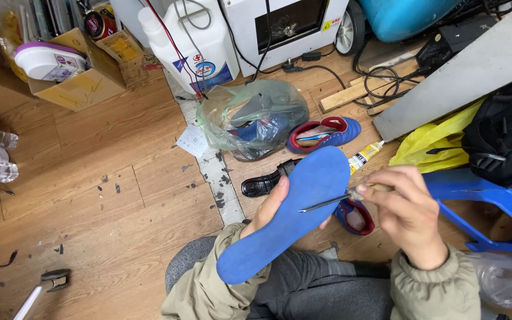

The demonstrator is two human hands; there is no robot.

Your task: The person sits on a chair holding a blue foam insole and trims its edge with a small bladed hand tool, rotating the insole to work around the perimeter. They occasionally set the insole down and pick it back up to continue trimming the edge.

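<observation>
We see a plain blue insole (291, 213), a blue shoe (326, 134) with red lining, a yellow bag (431, 144).

Your left hand (266, 208) and right hand (407, 214) are bare; both sleeves are khaki-olive with gathered cuffs; at the frame's bottom centre your trousers look dark grey, possibly fleece.

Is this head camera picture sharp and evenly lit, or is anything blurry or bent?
Head view: soft, even light, faint shadows on the wooden floor; the blue insole in the left hand is sharp, the right hand with its thin tool slightly soft; wide lens bends the edges.
</observation>
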